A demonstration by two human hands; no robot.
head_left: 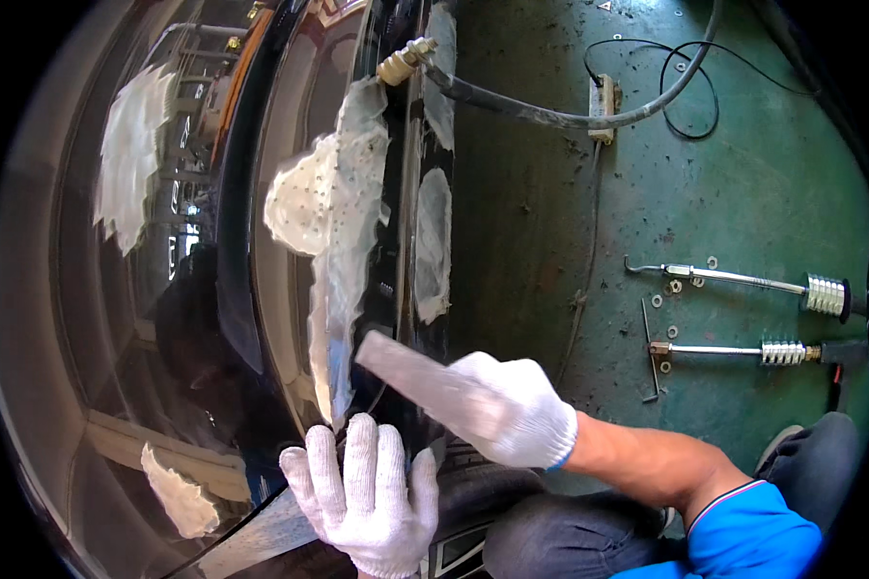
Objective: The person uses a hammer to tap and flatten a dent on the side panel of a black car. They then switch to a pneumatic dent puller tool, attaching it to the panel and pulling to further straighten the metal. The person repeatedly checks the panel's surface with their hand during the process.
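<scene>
My right hand [521, 410], in a white knit glove, is closed round a long flat grey metal bar [420, 378], blurred by motion. The bar's far end reaches over the lower edge of a bare-metal strip on a dark glossy car body panel [261, 318]. My left hand [365, 492], also gloved, lies with fingers spread on the panel just below this strip. Above, the sanded patch [333, 203] carries many small dark spots. A brass clamp [406, 61] at the end of a thick black cable [541, 118] is attached at the patch's upper end.
Two slide hammers [743, 277] lie on the green floor at right, among several washers [657, 301] and a thin T-shaped rod [650, 352]. A small pale box [602, 108] with thin cords lies farther off. More sanded patches [137, 159] show on the car at left.
</scene>
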